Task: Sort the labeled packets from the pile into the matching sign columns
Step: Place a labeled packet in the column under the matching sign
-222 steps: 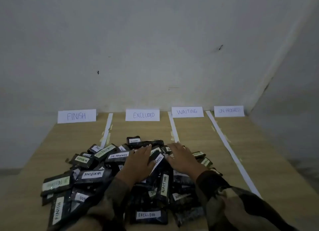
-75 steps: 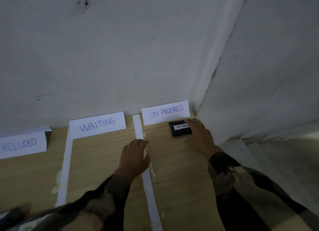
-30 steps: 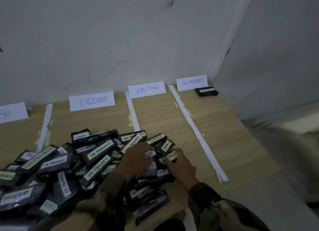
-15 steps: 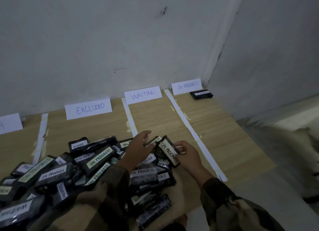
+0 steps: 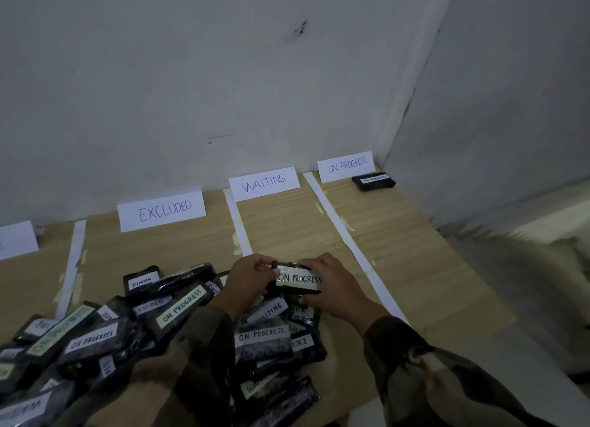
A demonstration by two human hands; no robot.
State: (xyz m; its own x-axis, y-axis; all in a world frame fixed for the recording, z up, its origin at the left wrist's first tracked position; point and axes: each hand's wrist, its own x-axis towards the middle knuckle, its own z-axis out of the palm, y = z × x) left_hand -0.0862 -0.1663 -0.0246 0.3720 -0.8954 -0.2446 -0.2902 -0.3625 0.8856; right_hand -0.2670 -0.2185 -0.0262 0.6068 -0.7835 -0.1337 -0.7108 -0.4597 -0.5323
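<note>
Wooden table, split into columns by white strips. Packet pile at 7 o'clock: black packets, mixed labels. Along the wall: EXCLUDED sign at 10 o'clock, WAITING sign at 12, ON PROGRESS sign at 1. Left hand and right hand each pinch one end of held packet, labelled ON PROGRESS, over the pile's 2 o'clock edge. Sorted packet, same label, lies flat just before the ON PROGRESS sign.
</note>
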